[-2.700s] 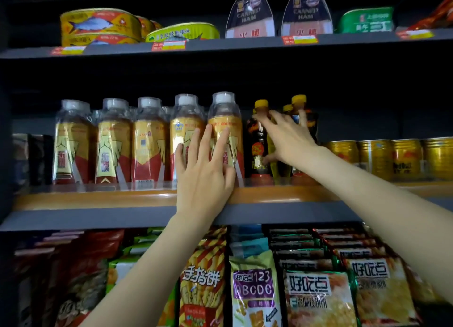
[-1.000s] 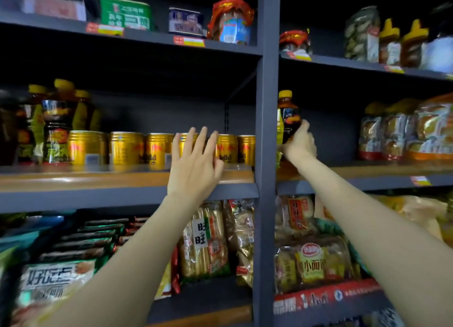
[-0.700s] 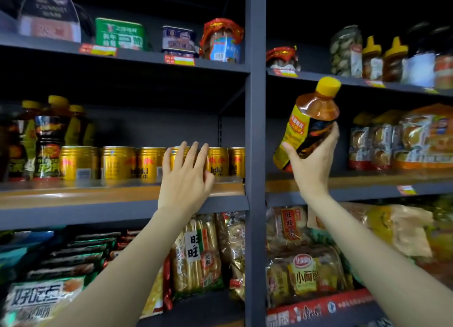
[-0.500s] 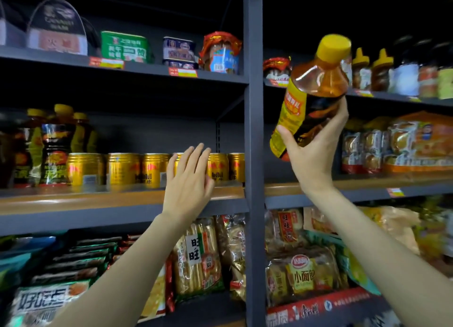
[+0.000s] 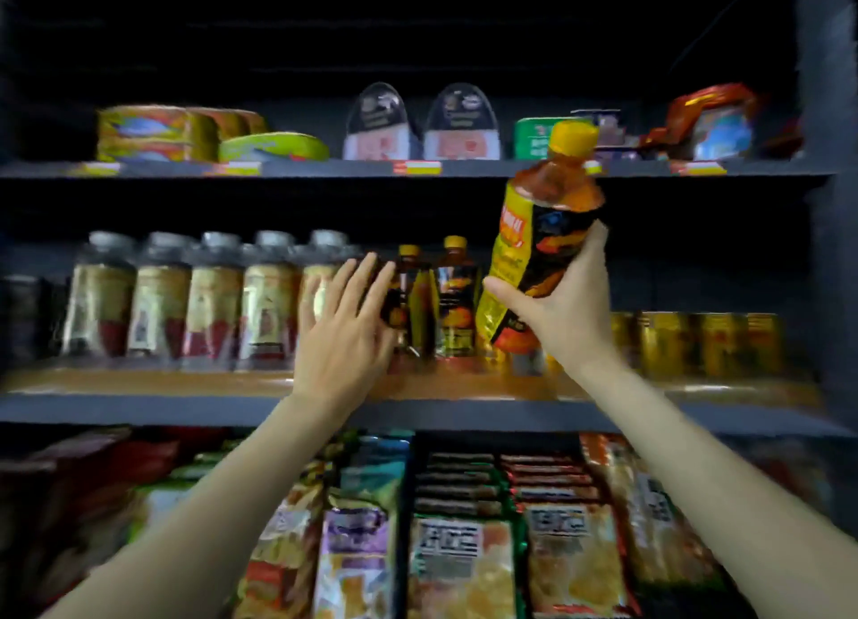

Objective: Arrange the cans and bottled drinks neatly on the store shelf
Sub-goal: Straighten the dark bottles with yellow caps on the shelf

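Note:
My right hand [image 5: 568, 312] grips an amber tea bottle [image 5: 541, 228] with a yellow cap, held tilted in front of the middle shelf [image 5: 185, 381]. Behind it on that shelf stand two or three matching yellow-capped bottles [image 5: 452, 302]. My left hand [image 5: 346, 335] is open, fingers spread, at the left side of those bottles. A row of several clear bottles with gold and red labels [image 5: 213, 302] stands to the left. Gold cans [image 5: 701, 342] line the right end of the shelf. The picture is blurred.
The top shelf [image 5: 325, 169] carries flat fish tins [image 5: 158, 133], ham tins [image 5: 422, 124] and a green tin. Below the middle shelf lie snack bags [image 5: 459, 549]. A dark upright post [image 5: 826, 200] closes the bay on the right.
The view has swung left, back to the drinks bay. My right hand has carried the tea bottle from the right bay over to the yellow-capped bottles. My left hand moved from the cans to those bottles.

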`<act>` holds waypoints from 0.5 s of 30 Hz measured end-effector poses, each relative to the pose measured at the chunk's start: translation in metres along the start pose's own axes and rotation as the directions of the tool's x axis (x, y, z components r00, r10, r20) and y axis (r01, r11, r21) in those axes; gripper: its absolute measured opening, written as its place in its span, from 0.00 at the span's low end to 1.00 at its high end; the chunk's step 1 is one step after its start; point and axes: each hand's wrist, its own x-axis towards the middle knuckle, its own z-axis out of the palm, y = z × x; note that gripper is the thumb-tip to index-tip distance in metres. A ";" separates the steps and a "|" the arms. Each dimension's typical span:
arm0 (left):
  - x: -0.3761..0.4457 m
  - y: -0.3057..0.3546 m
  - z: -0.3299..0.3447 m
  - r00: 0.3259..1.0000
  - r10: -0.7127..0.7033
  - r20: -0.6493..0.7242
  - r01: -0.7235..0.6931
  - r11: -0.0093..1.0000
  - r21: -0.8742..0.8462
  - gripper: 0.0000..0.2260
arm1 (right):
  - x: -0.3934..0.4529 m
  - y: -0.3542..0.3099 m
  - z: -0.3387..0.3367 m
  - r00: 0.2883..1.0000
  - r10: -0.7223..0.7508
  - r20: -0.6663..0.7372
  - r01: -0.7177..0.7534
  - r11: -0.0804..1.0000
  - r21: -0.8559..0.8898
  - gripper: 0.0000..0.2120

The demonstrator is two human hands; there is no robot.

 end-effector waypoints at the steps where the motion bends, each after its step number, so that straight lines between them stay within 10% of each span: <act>1: -0.002 -0.027 -0.002 1.000 -0.003 0.011 0.003 1.000 0.019 0.27 | -0.003 -0.007 0.025 1.000 -0.002 0.020 0.003 1.000 -0.012 0.44; 15: -0.029 -0.123 0.029 0.995 0.008 0.097 0.007 0.989 -0.145 0.28 | -0.020 -0.013 0.151 0.919 0.334 0.208 -0.171 0.815 -0.554 0.55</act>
